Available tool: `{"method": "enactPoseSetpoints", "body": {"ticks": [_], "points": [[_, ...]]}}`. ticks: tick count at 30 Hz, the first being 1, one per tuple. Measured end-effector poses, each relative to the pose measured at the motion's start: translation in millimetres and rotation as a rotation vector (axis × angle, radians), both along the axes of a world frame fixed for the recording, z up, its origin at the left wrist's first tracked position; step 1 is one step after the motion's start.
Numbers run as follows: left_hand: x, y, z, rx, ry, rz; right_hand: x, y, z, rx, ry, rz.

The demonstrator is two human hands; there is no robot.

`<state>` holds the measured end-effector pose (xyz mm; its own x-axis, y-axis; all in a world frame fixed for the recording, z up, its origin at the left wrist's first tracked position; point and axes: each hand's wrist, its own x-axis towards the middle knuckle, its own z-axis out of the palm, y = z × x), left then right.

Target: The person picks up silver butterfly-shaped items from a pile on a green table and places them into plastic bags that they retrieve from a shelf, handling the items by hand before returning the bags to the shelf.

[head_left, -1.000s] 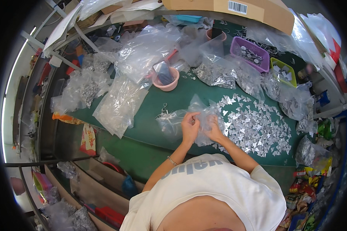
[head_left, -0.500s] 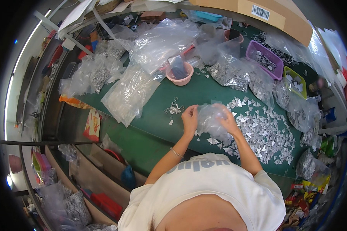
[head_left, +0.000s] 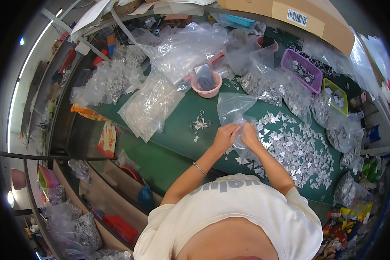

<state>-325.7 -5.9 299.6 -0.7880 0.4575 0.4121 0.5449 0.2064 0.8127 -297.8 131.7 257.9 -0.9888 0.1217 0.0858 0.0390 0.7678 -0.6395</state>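
A clear plastic bag (head_left: 235,105) is gathered between my two hands, its wide part spread out beyond them over the green table (head_left: 177,138). My left hand (head_left: 226,136) pinches the bag from the left, fingers closed. Close beside it, my right hand (head_left: 249,133) has its fingers closed on the bag as well. Many flat silvery star-like metal pieces (head_left: 297,149) lie spread on the table to the right of my hands. To the left sits a small pile of metal rings and pieces (head_left: 200,123).
Beyond my hands stands a pink bowl (head_left: 210,90) with a dark phone-like slab in it. Empty-looking clear bags (head_left: 147,104) lie at left. Bags of metal parts (head_left: 264,86), a purple basket (head_left: 301,71) and a green basket (head_left: 335,95) line the far right. A cardboard box (head_left: 290,17) overhangs the back.
My hands have come closer together, the left moving right and slightly nearer me. The bag, earlier bunched between them, now extends away beyond my fingers. The view has shifted slightly.
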Motion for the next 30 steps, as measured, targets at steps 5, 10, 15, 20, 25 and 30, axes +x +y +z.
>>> {"method": "enactPoseSetpoints", "body": {"ticks": [5, 10, 15, 20, 25, 30], "points": [[9, 13, 1, -0.093, 0.254, 0.098, -16, 3, -32, -0.525, 0.083, -0.444], [10, 16, -30, -0.039, 0.188, 0.259, -10, 3, -24, -1.320, -0.064, -0.628], [5, 11, -44, -0.063, 0.027, 0.321, 8, 1, 0, -1.602, -0.032, -0.283], [20, 18, -52, 0.002, -0.073, 0.254, 6, -5, -10, -0.775, 0.097, -0.368], [33, 23, -46, 0.053, -0.076, 0.141, -15, -15, -25, -0.525, 0.157, -0.607], [16, 17, -70, 0.008, -0.055, 0.227, -17, 2, -53, -0.944, -0.213, -0.345]]}}
